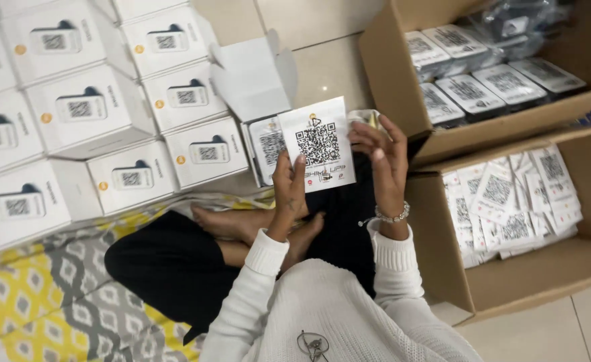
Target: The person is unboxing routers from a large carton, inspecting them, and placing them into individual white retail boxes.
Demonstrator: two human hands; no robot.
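So the person was sitting cross-legged on a yellow-and-grey patterned mat laid over the pale tiled floor, pretty hemmed in. Stacked white cardboard boxes with code labels crowded the mat's far-left edge, and two open brown cardboard cartons sat tight on the right: the far carton held bagged dark devices, the near carton a loose heap of printed cards. Only the lap had free space.

The left hand pinched the lower left edge of a white square card with a black code pattern, held upright over the knees. The right hand was half curled, fingers touching the card's right edge. Behind the card stood a small open white box, flap up.
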